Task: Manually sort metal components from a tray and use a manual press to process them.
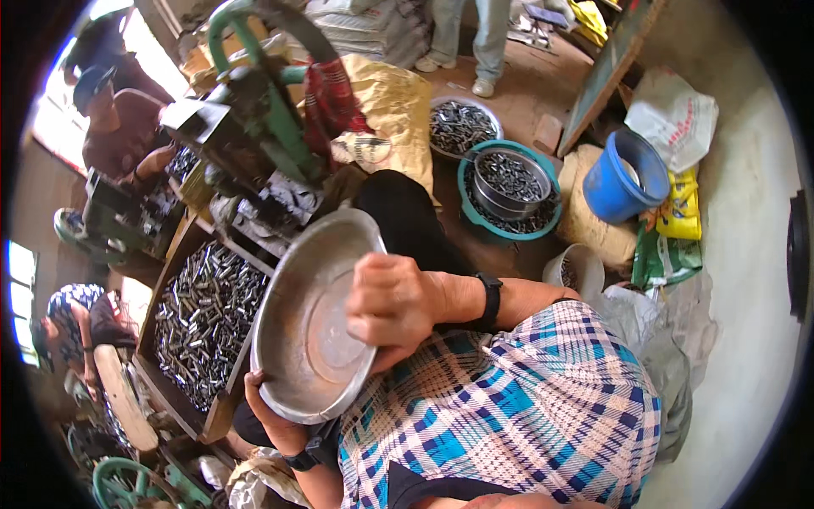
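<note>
A wide, shallow metal basin (301, 339) is tilted in front of me, its inside bare and dull with brownish stains. My left hand (275, 416) grips the basin's near left rim, fingers curled round the edge. Above the basin's right side, my right hand (386, 305) is closed in a fist and slightly blurred; whatever it may hold is hidden. Beside the basin on the left, a wooden tray (151, 373) holds many small metal cylinders (208, 318).
A green machine (275, 110) with a curved handle stands beyond the tray. Ahead right are a teal tub (469, 208) with a metal bowl of cylinders (509, 176), another full basin (498, 127) and a blue bucket (606, 182). Two people work at left; another person's legs (490, 42) stand beyond.
</note>
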Motion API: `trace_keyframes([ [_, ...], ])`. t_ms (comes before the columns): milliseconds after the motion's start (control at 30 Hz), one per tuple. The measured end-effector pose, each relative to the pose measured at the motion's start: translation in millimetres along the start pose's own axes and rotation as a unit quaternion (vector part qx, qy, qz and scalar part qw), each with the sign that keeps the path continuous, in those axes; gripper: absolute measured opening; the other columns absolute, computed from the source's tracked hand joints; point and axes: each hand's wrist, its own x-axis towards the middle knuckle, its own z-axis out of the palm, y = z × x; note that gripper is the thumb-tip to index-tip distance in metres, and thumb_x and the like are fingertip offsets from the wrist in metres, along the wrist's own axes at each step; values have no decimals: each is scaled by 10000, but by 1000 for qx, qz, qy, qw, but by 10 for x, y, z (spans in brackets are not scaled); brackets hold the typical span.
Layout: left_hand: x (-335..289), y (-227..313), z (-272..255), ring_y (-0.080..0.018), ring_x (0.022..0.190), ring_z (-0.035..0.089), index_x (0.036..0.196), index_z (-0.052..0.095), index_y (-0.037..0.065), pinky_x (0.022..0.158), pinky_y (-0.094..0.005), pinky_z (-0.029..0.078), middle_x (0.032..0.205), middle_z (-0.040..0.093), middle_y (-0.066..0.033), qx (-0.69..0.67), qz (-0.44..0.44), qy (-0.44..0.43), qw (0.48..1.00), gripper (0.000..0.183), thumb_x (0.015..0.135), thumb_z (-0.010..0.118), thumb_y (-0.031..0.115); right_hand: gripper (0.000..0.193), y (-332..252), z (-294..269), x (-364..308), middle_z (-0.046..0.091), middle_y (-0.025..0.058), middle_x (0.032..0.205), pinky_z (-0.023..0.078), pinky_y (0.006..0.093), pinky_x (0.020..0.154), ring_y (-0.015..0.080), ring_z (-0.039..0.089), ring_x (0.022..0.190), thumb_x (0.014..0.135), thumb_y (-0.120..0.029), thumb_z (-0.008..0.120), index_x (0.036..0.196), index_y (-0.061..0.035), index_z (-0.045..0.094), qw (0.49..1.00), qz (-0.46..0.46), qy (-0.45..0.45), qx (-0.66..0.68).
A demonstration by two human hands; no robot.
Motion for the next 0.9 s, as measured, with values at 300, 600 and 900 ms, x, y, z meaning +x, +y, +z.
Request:
trace_keyframes([
  [300,283,-165,635,-172,1064,460,1269,409,-9,927,-271,364,1163,488,-71,213,196,-36,956,520,773,428,145,637,-9,-796,-819,586,135,1064,475,242,562,167,625,783,881,-533,466,1212,11,460,648,671,118,341],
  [600,649,-598,1222,-224,1180,444,1390,278,41,947,-330,386,1289,441,-130,269,168,-183,931,658,803,531,196,304,-63,-883,-1732,642,81,891,493,272,714,145,609,722,791,-137,578,1042,35,588,583,711,259,295],
  [900,622,-288,464,-182,929,620,1305,393,4,774,-261,505,1166,550,-159,248,178,-57,950,459,908,539,182,391,371,-3344,-2629,572,169,1112,445,352,841,261,559,951,760,-128,599,1079,86,530,582,496,546,-342],
])
